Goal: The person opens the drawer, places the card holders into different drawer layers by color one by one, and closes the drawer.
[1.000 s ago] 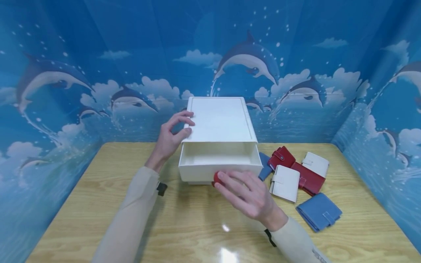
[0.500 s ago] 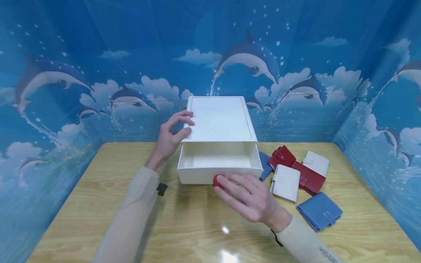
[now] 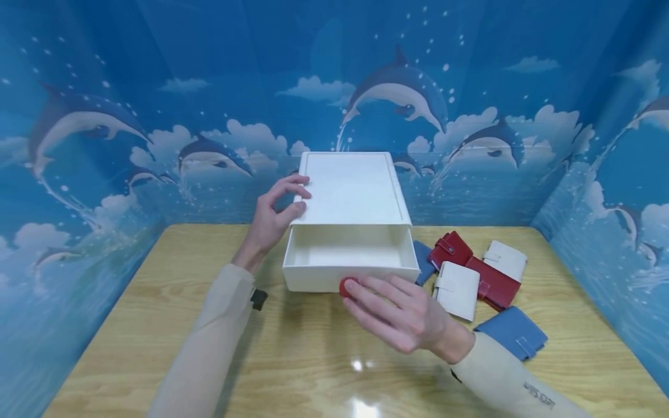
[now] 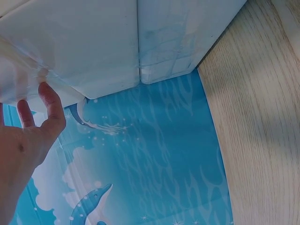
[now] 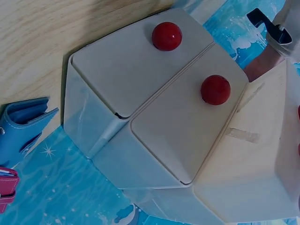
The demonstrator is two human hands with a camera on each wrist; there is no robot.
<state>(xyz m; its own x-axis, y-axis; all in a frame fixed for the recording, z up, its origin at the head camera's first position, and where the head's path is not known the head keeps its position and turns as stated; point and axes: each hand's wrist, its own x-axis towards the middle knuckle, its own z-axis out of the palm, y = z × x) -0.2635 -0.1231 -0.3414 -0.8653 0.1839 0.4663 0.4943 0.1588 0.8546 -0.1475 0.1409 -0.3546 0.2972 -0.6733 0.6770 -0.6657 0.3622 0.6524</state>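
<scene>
The right hand (image 3: 394, 310) was grasping a round, glossy red knob (image 3: 348, 287), its fingers bent against the ball at the front of a white plastic drawer (image 3: 313, 280). That drawer, the top one, stood part-way out of a white, box-shaped plastic cabinet (image 3: 352, 188) near the far edge of a pale wood-grain table (image 3: 298, 366). The left hand (image 3: 269, 223) gripped nothing; its fingers were spread and gently bent, their tips resting at the left edge of the cabinet's top. Seen from the right wrist, two closed white drawer fronts lay below the open one, bearing a lower red knob (image 5: 167, 36) and a middle red knob (image 5: 215, 89). Just to the right of the cabinet was a blue wallet (image 3: 423, 262), partly hidden, with a small red strap-closed wallet (image 3: 450, 248) beside it. Next came a cream-white wallet (image 3: 456, 291), a longer red wallet (image 3: 493, 283) and a second white wallet (image 3: 505, 259), crowded together. Nearer the person lay a second blue wallet (image 3: 514, 332), next to the beige right sleeve (image 3: 507, 366), which carried dark lettering. A matching left sleeve (image 3: 209, 342) covered the other forearm, and a blue dolphin-printed backdrop (image 3: 324, 35) rose behind the table.
</scene>
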